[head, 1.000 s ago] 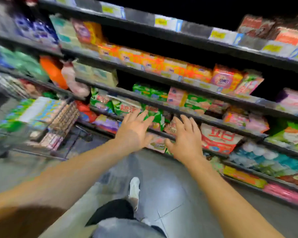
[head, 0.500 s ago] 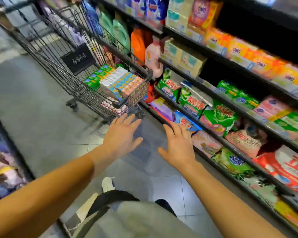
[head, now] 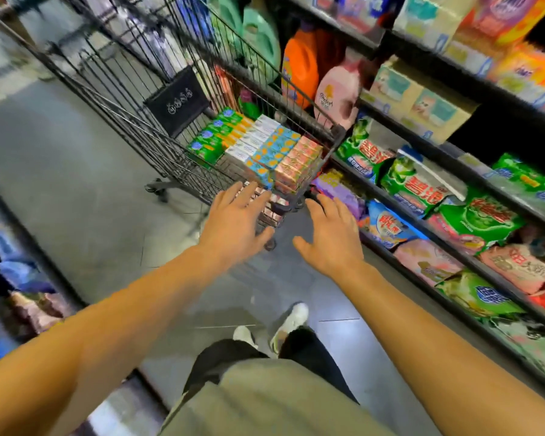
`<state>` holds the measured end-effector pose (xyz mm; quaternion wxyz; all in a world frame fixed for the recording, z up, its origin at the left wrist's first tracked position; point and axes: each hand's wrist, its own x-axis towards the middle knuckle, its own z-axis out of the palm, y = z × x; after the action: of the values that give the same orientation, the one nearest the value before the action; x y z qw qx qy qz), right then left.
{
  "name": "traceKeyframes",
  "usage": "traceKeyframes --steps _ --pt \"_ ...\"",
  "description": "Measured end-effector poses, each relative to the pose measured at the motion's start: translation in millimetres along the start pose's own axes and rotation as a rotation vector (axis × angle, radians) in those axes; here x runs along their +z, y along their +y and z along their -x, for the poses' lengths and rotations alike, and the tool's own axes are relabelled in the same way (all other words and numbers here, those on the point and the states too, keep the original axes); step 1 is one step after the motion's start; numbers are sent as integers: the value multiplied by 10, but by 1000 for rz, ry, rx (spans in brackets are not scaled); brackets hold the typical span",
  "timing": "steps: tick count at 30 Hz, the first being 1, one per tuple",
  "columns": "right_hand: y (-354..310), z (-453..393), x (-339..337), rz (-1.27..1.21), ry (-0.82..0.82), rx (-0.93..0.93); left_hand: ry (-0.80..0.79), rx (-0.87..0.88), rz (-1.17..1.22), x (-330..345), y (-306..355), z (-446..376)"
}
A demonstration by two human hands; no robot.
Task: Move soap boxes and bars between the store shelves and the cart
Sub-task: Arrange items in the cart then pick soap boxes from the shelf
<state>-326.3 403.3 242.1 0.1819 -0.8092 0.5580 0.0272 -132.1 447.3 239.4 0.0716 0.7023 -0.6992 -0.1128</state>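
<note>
A black wire shopping cart point(head: 129, 99) stands in the aisle ahead of me, beside the shelves on the right. Rows of soap boxes point(head: 265, 146) fill its near end: green, white, blue-orange and pink. More pink boxes point(head: 276, 209) lie lower in the basket. My left hand point(head: 236, 221) reaches out with straight fingers, its fingertips at the cart's near wall below the boxes. My right hand point(head: 331, 234) is stretched out beside it, fingers spread, holding nothing, just short of the cart's corner.
Store shelves point(head: 472, 184) on the right carry green, blue and pink detergent bags point(head: 472, 212); orange and pink bottles point(head: 299, 64) stand behind the cart. Another shelf unit point(head: 19, 278) lines the left edge. Grey tiled floor point(head: 60, 158) lies between, with my legs and shoes below.
The view swung from the shelves to the cart. Both empty hands moved forward, and the cart now lies right at my fingertips.
</note>
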Motion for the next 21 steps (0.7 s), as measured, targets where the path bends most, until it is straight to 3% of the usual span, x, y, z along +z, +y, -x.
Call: traceKeyframes --steps 13,21 --pt "-257 -1677 292 -34 -126 -54 -171 -56 7 129 -938 -1349" --pt "-165 -2252 436 -195 -250 125 -256 44 19 270 -1436 -2109"
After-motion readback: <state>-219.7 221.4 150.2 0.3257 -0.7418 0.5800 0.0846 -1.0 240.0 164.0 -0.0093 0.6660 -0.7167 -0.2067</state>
